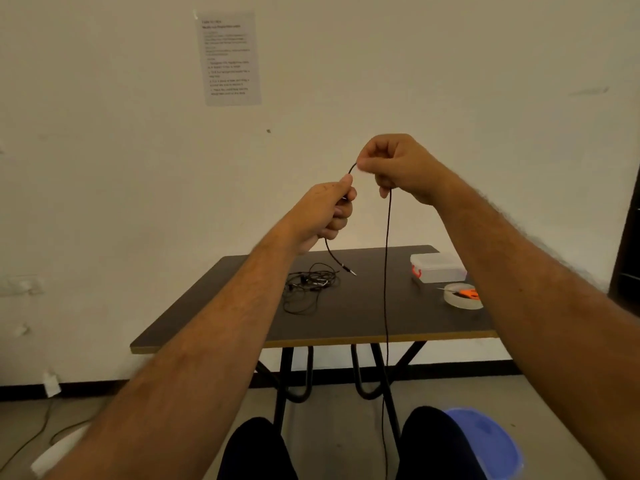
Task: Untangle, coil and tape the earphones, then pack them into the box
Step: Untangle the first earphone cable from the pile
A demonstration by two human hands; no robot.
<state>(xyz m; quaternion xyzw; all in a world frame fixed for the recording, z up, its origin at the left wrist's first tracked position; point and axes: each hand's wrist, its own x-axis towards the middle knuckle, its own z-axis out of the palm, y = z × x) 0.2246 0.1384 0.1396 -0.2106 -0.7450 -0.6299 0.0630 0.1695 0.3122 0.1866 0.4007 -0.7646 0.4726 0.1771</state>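
Both hands are raised in front of the wall, close together, each clamped on the same black earphone cable (387, 258). The left hand (327, 211) grips it in a closed fist, and the plug end (349, 270) hangs out below, just above the tabletop (242, 306). The right hand (398, 168) pinches the cable slightly higher — a short arc of wire bridges the two hands. From the right hand the cable drops straight down past the near edge of the tabletop, between the person's knees. A second tangle of earphones (308, 285) lies on the tabletop. At the far right sit a clear box (438, 268), a roll of tape (462, 297) and orange scissors (467, 292).
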